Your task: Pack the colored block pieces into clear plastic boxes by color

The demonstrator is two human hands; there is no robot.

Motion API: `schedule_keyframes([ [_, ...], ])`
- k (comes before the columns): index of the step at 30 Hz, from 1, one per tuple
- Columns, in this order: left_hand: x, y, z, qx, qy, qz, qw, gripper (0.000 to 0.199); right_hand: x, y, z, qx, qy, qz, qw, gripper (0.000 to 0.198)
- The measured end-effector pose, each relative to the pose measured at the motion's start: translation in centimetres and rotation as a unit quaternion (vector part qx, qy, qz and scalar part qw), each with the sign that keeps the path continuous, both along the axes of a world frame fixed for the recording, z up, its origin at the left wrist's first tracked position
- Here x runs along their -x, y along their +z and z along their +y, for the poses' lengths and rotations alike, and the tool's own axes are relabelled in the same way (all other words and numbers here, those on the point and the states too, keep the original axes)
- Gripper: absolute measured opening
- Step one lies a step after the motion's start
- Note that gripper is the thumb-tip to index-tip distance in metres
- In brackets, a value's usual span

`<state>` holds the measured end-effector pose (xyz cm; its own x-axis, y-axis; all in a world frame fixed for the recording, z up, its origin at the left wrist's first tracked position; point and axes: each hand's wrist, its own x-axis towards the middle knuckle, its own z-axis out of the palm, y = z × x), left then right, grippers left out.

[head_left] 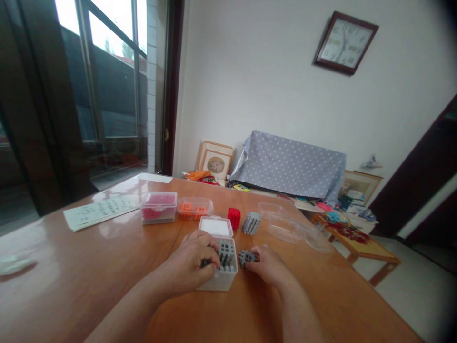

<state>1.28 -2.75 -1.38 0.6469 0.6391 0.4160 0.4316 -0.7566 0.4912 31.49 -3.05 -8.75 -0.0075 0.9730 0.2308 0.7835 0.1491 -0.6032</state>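
My left hand (198, 257) reaches over the left side of a clear plastic box (216, 283), its fingers curled around a dark grey interlocking piece whose shape they partly hide. More grey interlocking pieces (226, 248) fill the box, and its white-looking hinged lid (216, 226) is tipped back. Just right of the box, my right hand (266, 263) pinches a grey notched interlocking piece (246, 258) close to the tabletop. Behind it stand a red block (234, 218) and a stack of light grey notched pieces (252, 223).
On the wooden table (200, 317) are a closed clear box with pink contents (159, 207), a clear tub with orange pieces (195, 208), and empty clear containers (285, 228) at right. Printed sheets (102, 212) lie left. A wooden stool (378, 257) stands beyond the right edge.
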Motion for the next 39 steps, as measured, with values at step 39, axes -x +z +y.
schedule_keyframes([
  [39,0.4,0.3,-0.3,0.002,-0.004,-0.001,1.0,0.024,6.8,6.4,-3.4,-0.054,0.156,0.093,0.982,0.01],
])
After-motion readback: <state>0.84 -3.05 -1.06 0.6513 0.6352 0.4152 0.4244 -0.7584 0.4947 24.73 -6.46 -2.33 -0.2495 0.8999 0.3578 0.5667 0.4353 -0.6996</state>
